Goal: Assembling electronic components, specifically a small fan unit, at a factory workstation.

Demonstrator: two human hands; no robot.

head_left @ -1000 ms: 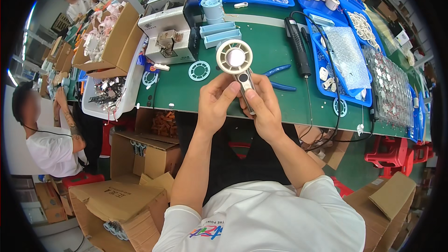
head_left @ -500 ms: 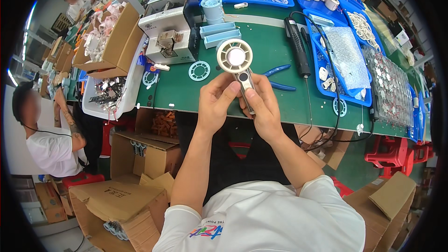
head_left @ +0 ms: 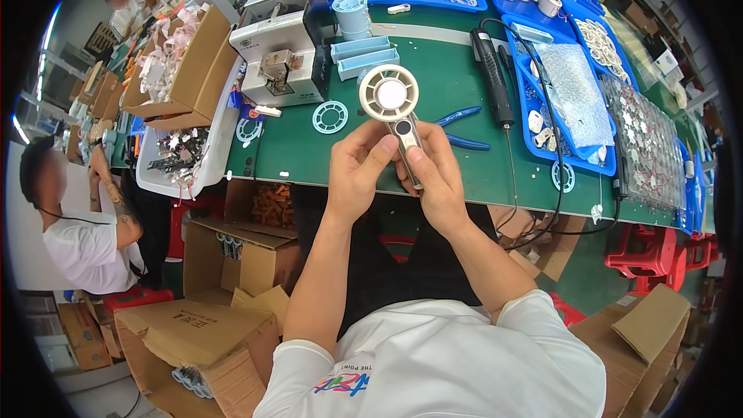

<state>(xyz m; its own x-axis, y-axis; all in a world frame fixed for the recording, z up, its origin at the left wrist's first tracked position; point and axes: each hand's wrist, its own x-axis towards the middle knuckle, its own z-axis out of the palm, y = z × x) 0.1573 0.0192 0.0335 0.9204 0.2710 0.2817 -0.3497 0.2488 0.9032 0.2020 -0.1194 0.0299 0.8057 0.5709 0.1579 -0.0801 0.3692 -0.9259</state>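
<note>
Gripping a cream, round-headed plastic fan by its handle, the left hand and right hand both curl closed (thumbs uppermost).

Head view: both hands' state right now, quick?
Left hand: closed, holding the round-headed handheld device by its handle.
Right hand: closed on the same handle, thumb on its front.

Green table carried grey-white machine, pale-blue spool, pale-blue spoked ring, blue-handled pliers, black cylindrical tool; blue tray sat toward far side.
</note>
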